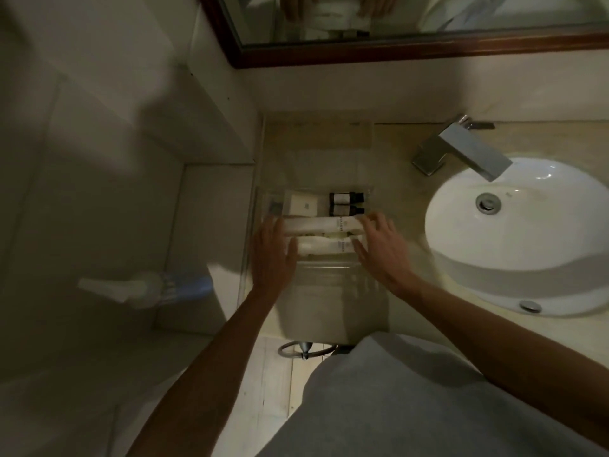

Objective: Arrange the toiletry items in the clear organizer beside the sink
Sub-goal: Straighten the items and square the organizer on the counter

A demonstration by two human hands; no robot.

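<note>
Beside the sink (514,232), at nine o'clock, both spread, empty hands, left hand (272,250) and right hand (382,249), should nudge white tubes (321,225) evenly inside the organizer (263,199).

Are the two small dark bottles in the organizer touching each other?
Touching. The head view shows the two dark bottles lying side by side in the clear organizer, with no gap visible between them.

Worktop (395,153): pale beige stone, running from centre frame to the right edge. Directly on it:
- clear organizer (370,192), centre frame, against the left wall;
- chrome faucet (461,150), upper right, its spout over the basin;
- white oval sink (527,258), right of frame, set into the surface just beside the organizer.
</note>
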